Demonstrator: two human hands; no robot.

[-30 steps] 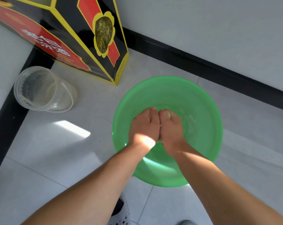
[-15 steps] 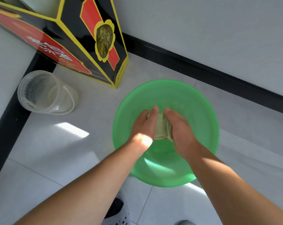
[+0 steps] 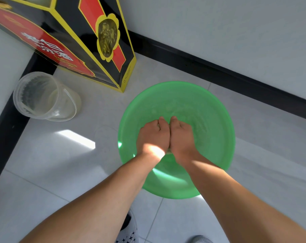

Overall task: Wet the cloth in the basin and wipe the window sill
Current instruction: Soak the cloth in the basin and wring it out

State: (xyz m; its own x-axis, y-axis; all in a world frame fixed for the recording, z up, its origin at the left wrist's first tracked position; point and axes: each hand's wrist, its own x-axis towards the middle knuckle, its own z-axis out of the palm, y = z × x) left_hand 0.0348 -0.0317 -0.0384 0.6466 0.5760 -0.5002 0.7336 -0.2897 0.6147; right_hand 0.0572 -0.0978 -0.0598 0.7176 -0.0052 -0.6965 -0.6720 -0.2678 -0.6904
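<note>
Fingers (image 3: 162,121) of both hands curl downward and clamp on the pale, wadded cloth (image 3: 168,152). Only a sliver of it shows between the heels of our palms, low in the middle of the round green plastic basin (image 3: 217,109). Our left hand (image 3: 153,135) and right hand (image 3: 182,135) press side by side, touching, so we judge this to be the soak-and-squeeze step. To do it well we would squeeze over the basin's centre, so drips fall inside, and leave the cloth damp rather than streaming. We cannot be sure water stands in the basin, though faint ripples suggest it. The basin sits on white floor tile (image 3: 61,163), its far rim near the black skirting (image 3: 236,74). A black, red and yellow cardboard box (image 3: 89,41) and a clear plastic tub (image 3: 43,97) stand to the left, apart from it. Open floor lies to the right — the window sill is out of view.
</note>
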